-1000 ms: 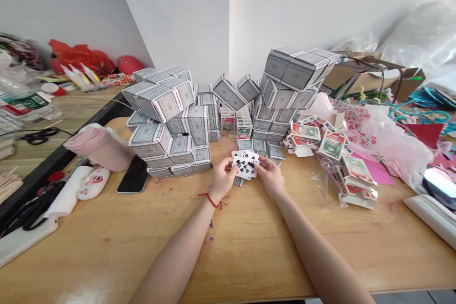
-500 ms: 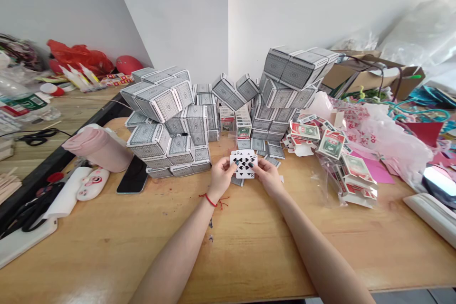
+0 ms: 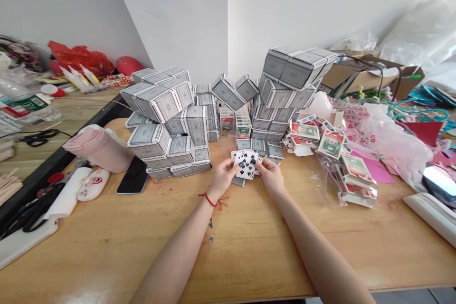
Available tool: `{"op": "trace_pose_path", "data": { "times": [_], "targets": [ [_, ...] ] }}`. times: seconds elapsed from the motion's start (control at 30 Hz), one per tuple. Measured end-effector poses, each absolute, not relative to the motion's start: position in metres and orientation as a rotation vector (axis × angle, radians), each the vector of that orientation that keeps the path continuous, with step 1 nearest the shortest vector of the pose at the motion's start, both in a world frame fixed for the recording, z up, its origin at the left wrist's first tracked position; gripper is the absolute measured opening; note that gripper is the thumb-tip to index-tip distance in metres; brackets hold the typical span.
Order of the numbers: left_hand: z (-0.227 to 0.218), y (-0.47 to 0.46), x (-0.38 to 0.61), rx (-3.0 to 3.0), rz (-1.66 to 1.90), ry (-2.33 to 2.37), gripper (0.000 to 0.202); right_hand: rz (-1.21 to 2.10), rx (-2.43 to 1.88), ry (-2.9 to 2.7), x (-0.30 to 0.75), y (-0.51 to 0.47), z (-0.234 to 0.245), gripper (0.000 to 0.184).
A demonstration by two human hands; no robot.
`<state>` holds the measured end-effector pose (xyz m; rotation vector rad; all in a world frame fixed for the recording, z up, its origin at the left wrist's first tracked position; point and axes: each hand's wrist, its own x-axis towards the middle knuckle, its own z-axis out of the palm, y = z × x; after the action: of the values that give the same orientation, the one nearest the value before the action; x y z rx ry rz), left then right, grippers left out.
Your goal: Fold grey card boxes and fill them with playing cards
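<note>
Both hands hold a small fan of playing cards (image 3: 246,165) face up above the wooden table (image 3: 107,242); a nine of spades lies on top. My left hand (image 3: 223,177), with a red string at its wrist, pinches the cards' left side. My right hand (image 3: 270,174) pinches their right side. A few grey-backed cards (image 3: 238,181) lie on the table just under the hands. Behind them rise stacks of grey patterned card boxes (image 3: 167,118), with more grey boxes (image 3: 292,76) piled to the right.
A pink roll (image 3: 101,148), a black phone (image 3: 134,175) and a white-pink case (image 3: 93,183) lie left. Scissors (image 3: 26,211) sit at the far left. Red-green flat card cartons (image 3: 333,145) and plastic bags (image 3: 384,137) crowd the right. A cardboard box (image 3: 370,78) stands behind.
The cards were squared into a neat packet half a second ago and are now fanned slightly again, with a different top card showing. Both hands stay in the same spot.
</note>
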<state>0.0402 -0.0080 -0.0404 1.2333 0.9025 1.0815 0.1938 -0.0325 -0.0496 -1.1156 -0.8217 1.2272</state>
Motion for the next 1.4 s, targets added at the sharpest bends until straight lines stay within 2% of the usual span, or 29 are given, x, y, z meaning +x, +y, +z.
{"op": "trace_pose_path", "data": {
  "times": [0.3,0.47,0.83,1.17,1.4],
  "targets": [
    [-0.050,-0.002,0.038,1.200,1.123,1.015,0.017,1.336,-1.130,-0.938,0.193,-0.035,-0.044,0.036],
    [-0.050,-0.002,0.038,1.205,1.119,1.018,0.017,1.330,-1.131,-0.923,0.193,-0.035,-0.046,0.032],
    [-0.054,-0.003,0.037,1.275,1.123,1.079,0.020,1.311,-1.124,-0.933,0.193,-0.035,-0.047,0.024],
    [-0.050,-0.004,0.036,1.289,1.085,1.111,0.024,1.323,-1.138,-0.921,0.194,-0.035,-0.048,0.025],
    [-0.042,-0.003,0.032,1.043,1.025,0.940,0.027,1.307,-1.160,-0.910,0.196,-0.035,-0.048,0.025]
  ]
}}
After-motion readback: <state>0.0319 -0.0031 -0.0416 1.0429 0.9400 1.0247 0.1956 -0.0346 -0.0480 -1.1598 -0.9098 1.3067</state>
